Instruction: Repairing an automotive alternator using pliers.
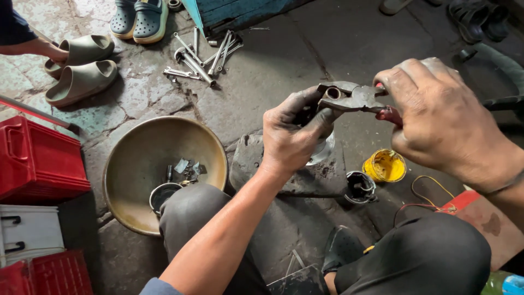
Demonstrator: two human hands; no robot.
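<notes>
Presently I note my right hand clenched on red-handled pliers, long axis level, jaws pointing toward my left hand, which grasps a small metal part above the stone slab.

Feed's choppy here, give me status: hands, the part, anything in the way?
Left hand gripping a small dark metal part. Right hand squeezing red-handled pliers onto it. Yellow tin and metal bowl on the floor below, apart from the hands.
</notes>
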